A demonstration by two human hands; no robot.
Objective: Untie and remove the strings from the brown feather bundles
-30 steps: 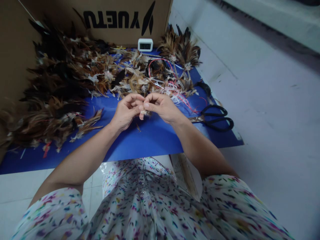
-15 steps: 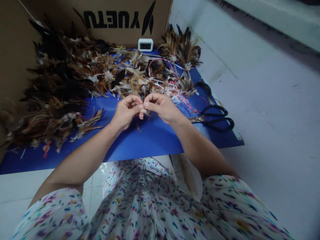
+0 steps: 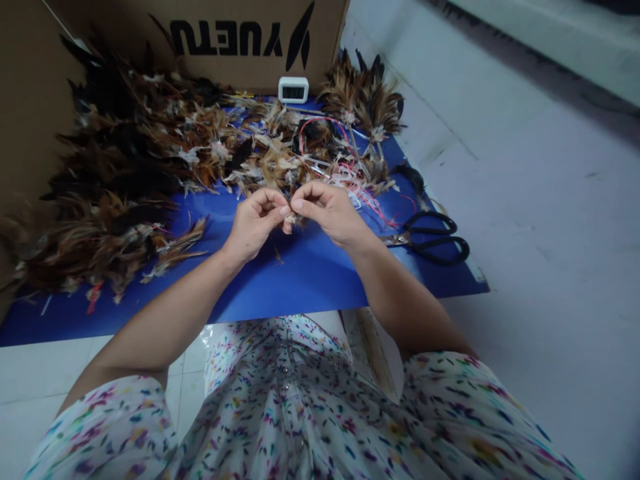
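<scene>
Above the blue board (image 3: 300, 283), both my hands meet at the fingertips. My left hand (image 3: 257, 223) pinches the pale quill end of a small feather bunch (image 3: 291, 219) between thumb and index finger. The rest of that bunch is mostly hidden behind the fingers. My right hand (image 3: 327, 210) is closed in a pinch right beside it, thumb against index finger; what it grips is too small to make out. Just beyond the hands spreads a heap of brown and cream feathers (image 3: 270, 163). A stray feather (image 3: 278, 255) lies below them on the board.
Scissors with black handles (image 3: 425, 239) lie at the right. Pink and white strings (image 3: 350, 183) tangle beyond my right hand. More dark feathers (image 3: 120, 167) pile up at the left. A small white digital timer (image 3: 293, 90) stands before the cardboard box (image 3: 240, 67).
My right hand has shifted slightly up and right, away from the left fingertips, opening a small gap. My left hand keeps its pinch on the feather bunch.
</scene>
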